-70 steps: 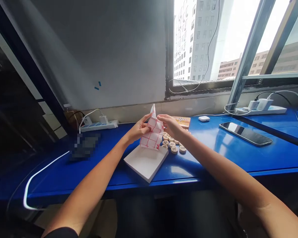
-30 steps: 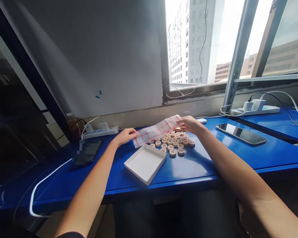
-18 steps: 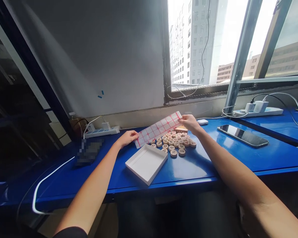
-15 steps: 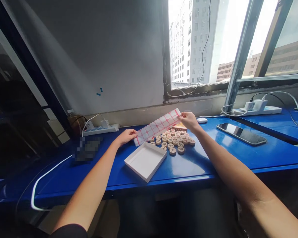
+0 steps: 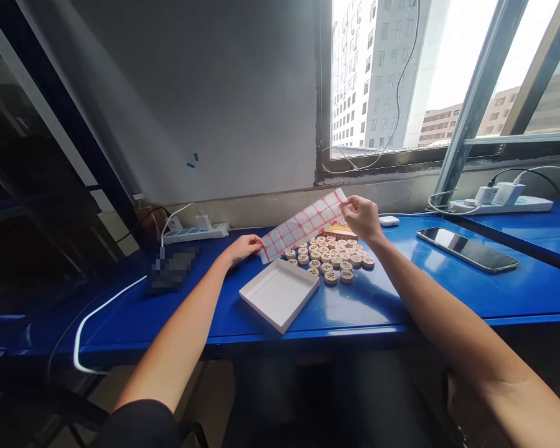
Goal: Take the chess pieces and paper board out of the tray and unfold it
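A folded Chinese chess board sheet (image 5: 303, 225), white with red grid lines, is stretched between my two hands, its right end higher. My left hand (image 5: 243, 249) pinches the lower left end. The upper right corner is gripped by my right hand (image 5: 363, 218). Below and behind the sheet lie several round wooden Chinese chess pieces (image 5: 346, 266) with black or red characters, some hidden by it. An open white box tray (image 5: 279, 295) sits in front of the sheet. Partly covered behind the pieces is a red and yellow box (image 5: 340, 229).
A black phone (image 5: 466, 249) lies on the blue table (image 5: 373, 314) at right, with a white earphone case (image 5: 389, 221) behind the pieces. Power strips (image 5: 196, 233) with plugged cables stand along the wall. A blurred dark object (image 5: 172, 270) lies at left.
The sheet stays in both hands and has risen slightly, a little more of the pieces showing beneath. The whole view has shifted somewhat as my head moved.
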Action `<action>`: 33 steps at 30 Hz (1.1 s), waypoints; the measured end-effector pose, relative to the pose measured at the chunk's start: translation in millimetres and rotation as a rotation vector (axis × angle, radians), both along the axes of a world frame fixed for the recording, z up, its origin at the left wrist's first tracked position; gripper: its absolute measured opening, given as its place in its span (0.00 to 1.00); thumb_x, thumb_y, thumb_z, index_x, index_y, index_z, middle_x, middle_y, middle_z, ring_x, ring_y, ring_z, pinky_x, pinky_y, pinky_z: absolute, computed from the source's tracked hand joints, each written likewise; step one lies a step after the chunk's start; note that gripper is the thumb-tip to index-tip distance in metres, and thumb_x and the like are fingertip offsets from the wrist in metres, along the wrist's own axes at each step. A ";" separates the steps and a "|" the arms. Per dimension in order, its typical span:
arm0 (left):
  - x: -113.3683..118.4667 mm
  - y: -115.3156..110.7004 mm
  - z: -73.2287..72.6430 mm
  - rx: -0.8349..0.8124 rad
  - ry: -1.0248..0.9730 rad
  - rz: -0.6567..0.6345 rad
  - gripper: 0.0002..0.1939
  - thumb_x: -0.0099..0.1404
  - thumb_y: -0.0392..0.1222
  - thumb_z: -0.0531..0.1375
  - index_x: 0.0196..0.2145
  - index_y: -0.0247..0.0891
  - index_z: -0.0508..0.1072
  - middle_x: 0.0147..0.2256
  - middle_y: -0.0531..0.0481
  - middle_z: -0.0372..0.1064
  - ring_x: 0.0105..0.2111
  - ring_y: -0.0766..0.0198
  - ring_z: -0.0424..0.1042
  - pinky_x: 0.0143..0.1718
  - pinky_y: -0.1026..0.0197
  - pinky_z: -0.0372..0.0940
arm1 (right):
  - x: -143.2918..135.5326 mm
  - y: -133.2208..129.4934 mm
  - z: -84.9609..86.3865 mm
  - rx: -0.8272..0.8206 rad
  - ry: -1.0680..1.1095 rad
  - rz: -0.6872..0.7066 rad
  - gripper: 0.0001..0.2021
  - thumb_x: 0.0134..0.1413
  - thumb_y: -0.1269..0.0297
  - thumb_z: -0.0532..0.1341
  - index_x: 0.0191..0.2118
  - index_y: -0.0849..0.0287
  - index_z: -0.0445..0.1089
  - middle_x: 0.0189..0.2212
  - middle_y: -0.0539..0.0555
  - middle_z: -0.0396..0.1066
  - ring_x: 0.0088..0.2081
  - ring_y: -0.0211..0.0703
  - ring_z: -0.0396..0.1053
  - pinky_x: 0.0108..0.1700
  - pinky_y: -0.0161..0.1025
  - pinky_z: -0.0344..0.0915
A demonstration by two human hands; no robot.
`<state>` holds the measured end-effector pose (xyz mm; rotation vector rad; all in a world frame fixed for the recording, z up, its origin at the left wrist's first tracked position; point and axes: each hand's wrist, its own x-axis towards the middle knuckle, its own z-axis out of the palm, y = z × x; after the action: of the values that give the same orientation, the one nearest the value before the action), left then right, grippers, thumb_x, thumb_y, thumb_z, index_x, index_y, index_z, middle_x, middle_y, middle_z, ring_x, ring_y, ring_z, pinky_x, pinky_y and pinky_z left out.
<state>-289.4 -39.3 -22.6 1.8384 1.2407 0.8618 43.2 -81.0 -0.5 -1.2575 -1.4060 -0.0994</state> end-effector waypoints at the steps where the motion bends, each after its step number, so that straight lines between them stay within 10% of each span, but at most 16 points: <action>1: 0.2 -0.2 -0.1 0.001 0.008 0.000 0.17 0.42 0.48 0.64 0.28 0.34 0.71 0.26 0.52 0.68 0.24 0.67 0.62 0.29 0.63 0.57 | -0.2 0.1 -0.4 -0.005 -0.006 -0.002 0.09 0.50 0.62 0.57 0.28 0.60 0.71 0.24 0.54 0.70 0.27 0.42 0.64 0.33 0.38 0.57; 11: 1.5 0.7 -5.1 0.083 0.111 0.006 0.13 0.49 0.45 0.61 0.31 0.34 0.72 0.28 0.51 0.68 0.26 0.65 0.63 0.29 0.63 0.58 | -15.1 -10.4 1.2 0.028 -0.051 0.017 0.09 0.50 0.63 0.56 0.29 0.60 0.72 0.26 0.56 0.72 0.30 0.43 0.66 0.34 0.38 0.59; 19: 19.5 -6.6 4.5 0.447 0.184 0.311 0.14 0.57 0.39 0.60 0.42 0.34 0.70 0.43 0.42 0.63 0.43 0.56 0.66 0.48 0.53 0.61 | -35.9 -25.7 8.9 0.210 -0.060 0.085 0.07 0.49 0.67 0.56 0.30 0.60 0.71 0.27 0.54 0.71 0.28 0.42 0.66 0.31 0.37 0.60; 27: 61.1 -31.7 11.7 0.743 0.191 0.086 0.29 0.59 0.37 0.58 0.58 0.42 0.59 0.57 0.43 0.56 0.53 0.55 0.61 0.54 0.52 0.59 | -70.4 -47.6 5.4 0.296 -0.194 0.269 0.05 0.51 0.69 0.56 0.29 0.59 0.69 0.26 0.52 0.67 0.28 0.40 0.64 0.31 0.37 0.60; 33: 60.1 -34.1 13.2 0.611 0.182 -0.013 0.12 0.61 0.39 0.55 0.42 0.37 0.72 0.43 0.46 0.70 0.46 0.56 0.68 0.50 0.54 0.61 | -85.4 -68.1 8.5 0.404 -0.219 0.377 0.06 0.54 0.69 0.55 0.30 0.58 0.68 0.26 0.51 0.65 0.28 0.39 0.63 0.31 0.37 0.61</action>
<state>-229.2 -73.3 -9.4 2.4457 1.1472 1.1792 -42.2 -149.1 7.9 -0.6522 -1.6887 -0.2546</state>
